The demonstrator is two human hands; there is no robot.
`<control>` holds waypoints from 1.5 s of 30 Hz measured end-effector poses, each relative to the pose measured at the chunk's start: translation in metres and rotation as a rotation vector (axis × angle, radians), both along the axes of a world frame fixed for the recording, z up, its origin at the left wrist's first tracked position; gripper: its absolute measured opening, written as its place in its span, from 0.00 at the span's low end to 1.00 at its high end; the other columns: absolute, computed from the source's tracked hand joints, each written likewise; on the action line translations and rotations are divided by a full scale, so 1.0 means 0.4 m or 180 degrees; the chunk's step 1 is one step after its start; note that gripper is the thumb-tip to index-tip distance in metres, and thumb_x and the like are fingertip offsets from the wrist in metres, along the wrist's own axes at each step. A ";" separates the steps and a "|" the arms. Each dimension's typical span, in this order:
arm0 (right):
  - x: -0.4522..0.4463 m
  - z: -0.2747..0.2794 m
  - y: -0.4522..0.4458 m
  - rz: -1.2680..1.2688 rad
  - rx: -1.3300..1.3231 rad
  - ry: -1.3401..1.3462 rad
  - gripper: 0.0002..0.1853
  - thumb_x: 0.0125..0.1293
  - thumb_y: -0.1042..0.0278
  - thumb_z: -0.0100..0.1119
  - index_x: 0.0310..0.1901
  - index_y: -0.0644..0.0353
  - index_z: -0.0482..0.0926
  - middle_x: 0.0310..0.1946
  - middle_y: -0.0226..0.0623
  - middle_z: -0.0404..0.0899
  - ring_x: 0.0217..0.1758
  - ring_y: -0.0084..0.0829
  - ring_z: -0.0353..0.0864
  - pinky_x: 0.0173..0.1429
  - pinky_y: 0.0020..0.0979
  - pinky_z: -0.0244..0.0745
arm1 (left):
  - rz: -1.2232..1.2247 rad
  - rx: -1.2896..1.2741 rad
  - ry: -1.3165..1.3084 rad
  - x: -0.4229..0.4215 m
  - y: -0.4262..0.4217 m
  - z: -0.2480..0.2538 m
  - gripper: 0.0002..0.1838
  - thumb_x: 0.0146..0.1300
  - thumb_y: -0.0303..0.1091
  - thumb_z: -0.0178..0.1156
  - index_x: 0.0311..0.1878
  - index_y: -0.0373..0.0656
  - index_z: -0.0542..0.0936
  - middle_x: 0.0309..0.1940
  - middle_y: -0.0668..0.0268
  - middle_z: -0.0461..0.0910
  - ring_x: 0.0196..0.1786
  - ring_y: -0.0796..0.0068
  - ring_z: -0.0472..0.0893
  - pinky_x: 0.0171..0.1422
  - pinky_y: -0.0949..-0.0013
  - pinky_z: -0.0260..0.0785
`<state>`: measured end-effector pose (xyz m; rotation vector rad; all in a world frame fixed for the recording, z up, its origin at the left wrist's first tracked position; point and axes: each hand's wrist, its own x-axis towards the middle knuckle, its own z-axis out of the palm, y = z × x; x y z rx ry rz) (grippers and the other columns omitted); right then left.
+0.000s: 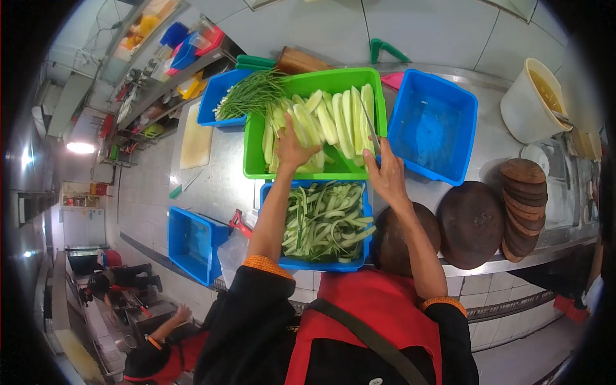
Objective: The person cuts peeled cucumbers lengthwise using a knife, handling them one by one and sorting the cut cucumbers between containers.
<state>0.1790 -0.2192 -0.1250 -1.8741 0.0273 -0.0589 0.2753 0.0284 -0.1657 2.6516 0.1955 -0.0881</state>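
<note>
A green bin [380, 163] holds peeled cucumbers [344, 125], most of them lying lengthwise side by side. My left hand [294, 149] reaches into its left part, fingers apart and thumb stretched to the right, resting on or just over the cucumbers. In my right hand [387, 174], at the bin's right front corner, is a knife [369, 119] whose blade points away over the rightmost cucumbers. Nearer to me, a blue bin [308, 263] is heaped with green peelings [327, 221].
Green onions [253, 96] lie in a blue bin at the left. To the right are a blue bin [433, 125], round dark boards [471, 224] and a white bucket [532, 102]. Another blue bin [192, 247] and a red-handled peeler [240, 222] sit front left. Other people [170, 353] are at lower left.
</note>
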 end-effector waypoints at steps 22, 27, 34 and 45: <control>-0.025 -0.018 0.040 -0.0261 -0.0833 -0.0814 0.18 0.69 0.71 0.56 0.58 0.63 0.69 0.28 0.54 0.81 0.27 0.52 0.80 0.29 0.43 0.72 | -0.1461 0.1904 -0.1347 0.006 -0.055 0.016 0.52 0.36 0.49 0.75 0.71 0.55 0.68 0.49 0.60 0.75 0.55 0.56 0.69 0.57 0.47 0.55; -0.026 -0.018 0.039 -0.0262 -0.0928 -0.0811 0.18 0.69 0.71 0.56 0.58 0.63 0.69 0.29 0.54 0.81 0.28 0.52 0.81 0.29 0.44 0.73 | -0.1483 0.2068 -0.1080 0.050 -0.086 -0.018 0.60 0.31 0.48 0.77 0.72 0.42 0.59 0.47 0.58 0.76 0.55 0.57 0.70 0.60 0.47 0.53; -0.025 -0.025 0.039 -0.0281 -0.0871 -0.0760 0.18 0.69 0.71 0.56 0.59 0.62 0.69 0.30 0.55 0.82 0.30 0.52 0.82 0.31 0.43 0.74 | -0.1840 0.1110 -0.1319 0.081 -0.019 -0.046 0.35 0.35 0.49 0.77 0.50 0.49 0.78 0.39 0.68 0.81 0.49 0.65 0.76 0.63 0.47 0.50; -0.026 -0.009 0.033 -0.0206 -0.0787 -0.0491 0.19 0.70 0.70 0.57 0.60 0.60 0.69 0.31 0.53 0.83 0.30 0.50 0.83 0.31 0.41 0.75 | -0.2378 0.0933 -0.0293 0.086 -0.080 -0.039 0.51 0.57 0.57 0.62 0.78 0.49 0.49 0.69 0.52 0.67 0.64 0.52 0.70 0.71 0.48 0.51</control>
